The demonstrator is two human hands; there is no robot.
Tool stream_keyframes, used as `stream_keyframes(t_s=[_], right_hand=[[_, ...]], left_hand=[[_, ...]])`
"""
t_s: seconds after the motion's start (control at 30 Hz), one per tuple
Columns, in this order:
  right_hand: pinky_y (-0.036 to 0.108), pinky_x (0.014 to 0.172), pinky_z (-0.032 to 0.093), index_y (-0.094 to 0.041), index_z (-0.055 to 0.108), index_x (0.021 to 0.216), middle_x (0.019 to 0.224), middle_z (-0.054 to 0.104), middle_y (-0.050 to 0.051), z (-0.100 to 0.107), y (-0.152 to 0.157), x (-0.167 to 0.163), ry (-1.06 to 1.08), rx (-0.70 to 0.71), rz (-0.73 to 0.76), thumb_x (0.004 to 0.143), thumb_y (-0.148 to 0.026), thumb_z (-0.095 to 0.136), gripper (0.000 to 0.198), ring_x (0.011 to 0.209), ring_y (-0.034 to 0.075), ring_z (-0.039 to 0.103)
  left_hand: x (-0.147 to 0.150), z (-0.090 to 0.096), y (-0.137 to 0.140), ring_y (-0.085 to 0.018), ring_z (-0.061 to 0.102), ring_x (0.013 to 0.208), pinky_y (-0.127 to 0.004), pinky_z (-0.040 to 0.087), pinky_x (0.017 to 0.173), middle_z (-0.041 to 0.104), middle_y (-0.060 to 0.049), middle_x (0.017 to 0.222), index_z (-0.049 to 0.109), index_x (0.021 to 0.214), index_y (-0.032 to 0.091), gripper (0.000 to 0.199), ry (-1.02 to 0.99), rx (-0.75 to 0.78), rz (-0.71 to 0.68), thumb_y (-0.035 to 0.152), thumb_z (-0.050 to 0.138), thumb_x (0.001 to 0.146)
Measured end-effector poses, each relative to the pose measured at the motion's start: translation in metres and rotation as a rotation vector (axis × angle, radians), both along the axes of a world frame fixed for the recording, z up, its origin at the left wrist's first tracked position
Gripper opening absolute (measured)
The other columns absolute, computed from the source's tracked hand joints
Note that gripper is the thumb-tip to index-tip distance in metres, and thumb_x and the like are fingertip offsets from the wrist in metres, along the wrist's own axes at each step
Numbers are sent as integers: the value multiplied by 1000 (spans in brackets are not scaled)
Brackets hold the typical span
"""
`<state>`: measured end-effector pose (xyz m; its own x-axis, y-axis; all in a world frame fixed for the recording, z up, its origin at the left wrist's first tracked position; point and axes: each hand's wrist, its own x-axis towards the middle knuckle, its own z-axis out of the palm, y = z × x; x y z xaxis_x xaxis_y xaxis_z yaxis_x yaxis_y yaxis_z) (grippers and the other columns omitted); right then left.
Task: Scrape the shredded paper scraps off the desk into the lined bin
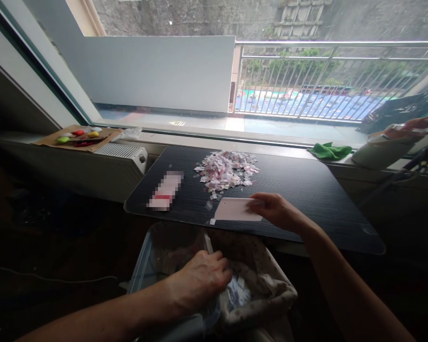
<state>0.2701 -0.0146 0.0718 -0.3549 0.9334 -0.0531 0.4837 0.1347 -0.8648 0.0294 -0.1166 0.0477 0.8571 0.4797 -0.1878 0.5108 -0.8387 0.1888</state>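
Note:
My right hand [276, 211] pinches the right end of a pale pink card [231, 209], which has a small hole near its left end. The card lies over the near edge of a black tabletop [292, 183]. Behind it sits a loose heap of small pale and pinkish paper pieces [228, 171], with a few stray bits in front. Lower down, my left hand [201, 275] is closed over the right rim of a clear plastic bin [142, 261]; its fingertips are partly hidden. Beside that bin, a cloth-lined container [278, 289] holds whitish-blue paper pieces.
A blurred-out pink packet [166, 191] lies at the table's left. On the sill are a green cloth [330, 151] and a pale container [383, 152] at right. A cardboard piece [43, 138] with coloured items rests at left, near a white radiator [124, 154]. The window [157, 71] stands behind.

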Motion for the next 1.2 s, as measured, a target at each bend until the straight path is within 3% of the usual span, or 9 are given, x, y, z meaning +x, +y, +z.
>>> stream_keyframes(t_s=[0.1, 0.23, 0.4, 0.57, 0.7, 1.1, 1.2], right_hand=[[24, 64, 46, -17, 71, 92, 76, 70, 1, -3, 5, -16, -54, 80, 54, 80, -34, 60, 24, 68, 15, 59], [23, 62, 44, -18, 72, 91, 74, 70, 1, 4, 3, -14, -158, 134, 117, 82, -32, 57, 23, 66, 14, 57], [22, 57, 41, -18, 73, 89, 70, 68, 0, 13, -2, 0, -222, 92, 114, 83, -38, 56, 26, 61, 13, 54], [24, 62, 44, -18, 72, 91, 77, 70, 2, 6, 4, -9, -153, 140, 77, 82, -38, 57, 27, 66, 15, 57], [23, 59, 42, -18, 72, 87, 70, 67, 0, 12, 5, -11, -204, 132, 127, 81, -35, 56, 24, 63, 14, 55], [24, 60, 38, -18, 68, 87, 72, 63, 0, 16, 3, -20, -260, 82, 204, 83, -33, 53, 21, 63, 12, 50], [24, 58, 37, -17, 67, 87, 71, 62, 0, 16, 3, -19, -236, 89, 166, 84, -35, 53, 23, 63, 12, 48]], left_hand=[[-1, 4, 1, -19, 54, 81, -29, 41, 60, 60, -5, 88, 57, 88, 17, 6, 18, 6, 13, 11, 57, 88], [-6, 10, 5, -19, 54, 80, -29, 42, 60, 60, -5, 88, 58, 87, 16, 7, 40, -7, 37, 10, 57, 87], [-10, 16, 11, -21, 55, 84, -30, 43, 61, 62, -5, 91, 59, 87, 17, 8, 54, -23, 70, 11, 54, 88], [-10, 20, 13, -21, 55, 83, -29, 43, 61, 62, -6, 91, 59, 87, 16, 8, 68, -34, 69, 11, 54, 87], [-12, 23, 14, -21, 56, 83, -28, 45, 62, 62, -7, 92, 59, 87, 16, 7, 77, -59, 78, 13, 53, 86], [-17, 20, 14, -22, 57, 85, -30, 47, 65, 63, -6, 94, 61, 87, 16, 11, 56, -65, 115, 10, 52, 84], [-17, 20, 13, -21, 57, 85, -30, 46, 65, 63, -6, 94, 61, 88, 16, 12, 54, -67, 126, 8, 53, 83]])
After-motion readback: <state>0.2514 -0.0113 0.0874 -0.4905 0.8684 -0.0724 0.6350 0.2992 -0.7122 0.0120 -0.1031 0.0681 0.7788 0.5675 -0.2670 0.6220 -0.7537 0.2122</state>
